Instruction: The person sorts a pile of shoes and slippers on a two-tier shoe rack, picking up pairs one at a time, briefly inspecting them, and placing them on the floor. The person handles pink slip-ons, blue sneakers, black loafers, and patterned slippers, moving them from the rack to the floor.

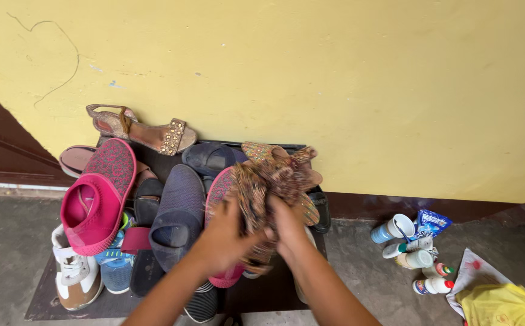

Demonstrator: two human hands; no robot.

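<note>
Left hand (226, 235) and right hand (286, 226) both grip a patterned brown slipper (268, 181), lifted clear of the shoe pile (172, 211) on the dark mat (256, 296), apparently for handling.

Two forearms enter from the 6 o'clock edge. Both are bare from frame edge to wrist: no sleeves, cuffs or gloves in view. Left hand (223, 238) bare: no ring, watch or band seen on the visible side. Right hand (288, 226) likewise bare, wrist unadorned. Fingers (233, 211) partly blurred; nails too unclear to tell. No clothing of the person shows anywhere else in view.
</note>
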